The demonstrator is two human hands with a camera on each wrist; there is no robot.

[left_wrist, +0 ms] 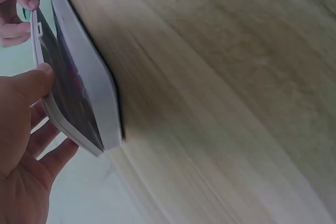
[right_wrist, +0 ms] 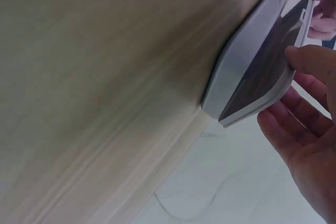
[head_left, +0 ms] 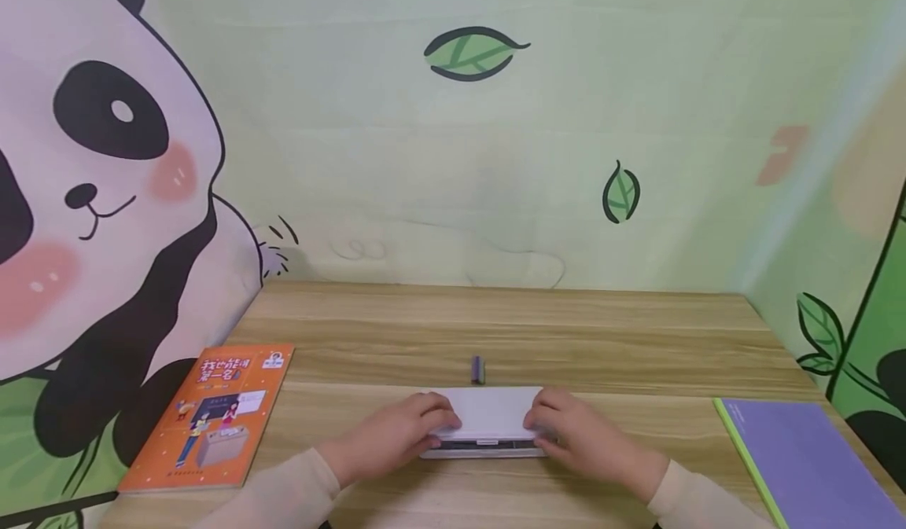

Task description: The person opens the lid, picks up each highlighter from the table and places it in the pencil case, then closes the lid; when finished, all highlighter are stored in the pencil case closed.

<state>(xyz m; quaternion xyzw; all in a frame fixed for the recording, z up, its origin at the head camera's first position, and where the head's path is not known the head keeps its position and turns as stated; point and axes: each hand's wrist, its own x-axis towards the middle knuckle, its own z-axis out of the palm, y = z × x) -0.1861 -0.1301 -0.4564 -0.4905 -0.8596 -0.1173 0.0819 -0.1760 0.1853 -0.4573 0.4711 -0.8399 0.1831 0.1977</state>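
A white, flat pencil case [head_left: 488, 413] lies on the table in front of me with its lid raised a little; a dark gap shows along its near side. My left hand [head_left: 399, 436] grips the lid's left end, thumb on the front edge. At the other end my right hand [head_left: 593, 440] holds the lid the same way. In the left wrist view the lid [left_wrist: 58, 85] tilts away from the base [left_wrist: 94, 85], and a small clasp shows on its rim. The right wrist view shows the thumb over the lid edge [right_wrist: 275, 90] and fingers behind it. Contents are mostly hidden.
Just behind the case lies a small purple and grey block [head_left: 477, 370]. An orange book [head_left: 212, 419] is on the left of the table [head_left: 396, 332], a purple notebook [head_left: 807, 458] with a green spine on the right. A panda-printed backdrop [head_left: 354, 120] rises behind.
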